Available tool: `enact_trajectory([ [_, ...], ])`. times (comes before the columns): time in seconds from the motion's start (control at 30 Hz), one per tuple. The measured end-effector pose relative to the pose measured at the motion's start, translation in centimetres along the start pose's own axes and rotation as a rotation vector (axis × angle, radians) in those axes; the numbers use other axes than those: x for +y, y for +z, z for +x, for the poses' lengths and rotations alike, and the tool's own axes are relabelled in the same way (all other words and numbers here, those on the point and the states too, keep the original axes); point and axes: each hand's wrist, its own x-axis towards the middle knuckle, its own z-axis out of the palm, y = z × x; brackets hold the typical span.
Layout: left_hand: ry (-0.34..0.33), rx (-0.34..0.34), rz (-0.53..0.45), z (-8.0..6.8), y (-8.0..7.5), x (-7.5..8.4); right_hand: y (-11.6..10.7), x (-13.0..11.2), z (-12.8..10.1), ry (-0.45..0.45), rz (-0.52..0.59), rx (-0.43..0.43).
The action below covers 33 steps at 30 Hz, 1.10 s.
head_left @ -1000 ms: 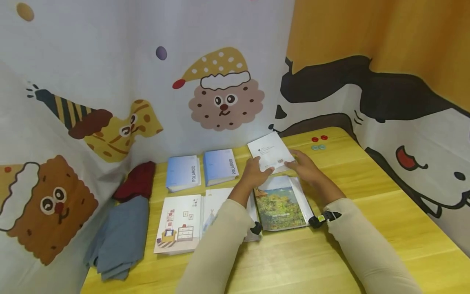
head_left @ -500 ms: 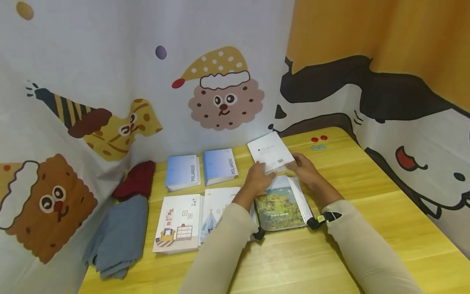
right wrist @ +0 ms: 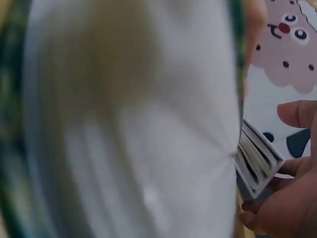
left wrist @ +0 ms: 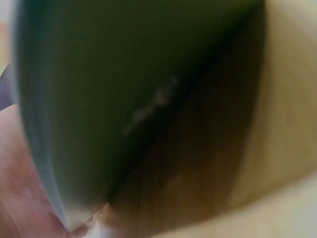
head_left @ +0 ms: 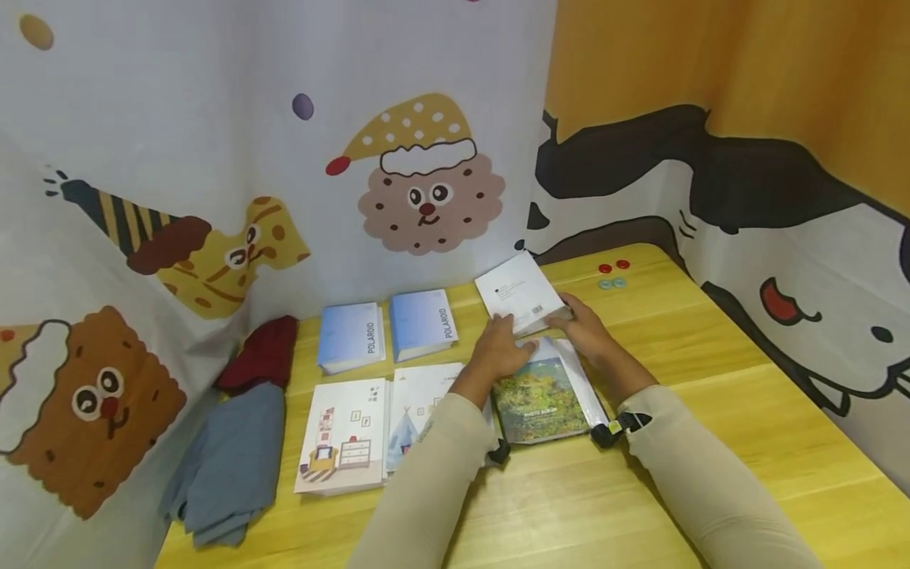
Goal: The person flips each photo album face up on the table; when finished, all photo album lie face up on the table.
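Observation:
A white booklet-like album (head_left: 517,291), small printed text and a barcode on its upper cover, lies at the back of the table. My left hand (head_left: 498,348) is at its near left corner, fingertips touching its edge and thumb apart from it. My right hand (head_left: 593,336) has its fingers along the near right side; in the right wrist view its thumb (right wrist: 294,114) stands clear of the page block (right wrist: 257,161). Between my wrists lies a photo album (head_left: 543,401) with a landscape cover. Its blurred green cover (left wrist: 114,99) fills much of the left wrist view.
Two blue POLAROID albums (head_left: 350,336) stand left of the hands. In front lie a room-picture album (head_left: 341,435) and a tent-picture album (head_left: 415,403), partly behind the left sleeve. Red and pale blue discs (head_left: 613,283) sit back right; grey cloth (head_left: 235,458) and dark red cloth (head_left: 259,352) lie left.
The white album has settled lower, and its near page edge shows more. My left thumb has come away from its cover. The head view has shifted slightly.

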Motion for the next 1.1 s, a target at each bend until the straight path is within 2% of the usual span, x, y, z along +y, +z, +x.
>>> enact_trajectory([
  [0.13,0.011,0.025,-0.021,-0.1,-0.2,-0.4,0.3,-1.1,-0.4,-0.055,0.028,0.013],
  [0.2,0.014,0.026,-0.048,0.0,-0.2,-0.6,0.4,-1.7,-0.7,-0.108,0.083,0.007],
  [0.4,0.056,0.046,-0.16,0.3,-0.3,-1.4,1.6,-4.0,-1.6,-0.281,0.242,-0.069],
  [0.5,0.134,0.134,-0.21,0.4,-0.4,-1.4,2.2,-4.4,-2.0,-0.337,0.273,-0.105],
  [0.67,0.365,0.354,-0.399,0.7,-1.0,-1.0,2.4,-4.6,-2.2,-0.382,0.259,-0.153],
  [0.73,0.403,0.41,-0.442,0.7,-1.4,-0.9,2.5,-4.5,-2.1,-0.379,0.24,-0.181],
  [0.8,0.401,0.448,-0.465,0.7,-1.6,-1.0,2.7,-4.3,-2.1,-0.369,0.226,-0.211],
  [0.9,0.349,0.48,-0.469,0.6,-2.0,-1.1,3.0,-4.0,-2.2,-0.352,0.19,-0.244],
  [1.1,0.173,0.524,-0.484,0.4,-2.8,-1.7,3.6,-3.3,-2.2,-0.302,0.109,-0.288],
])
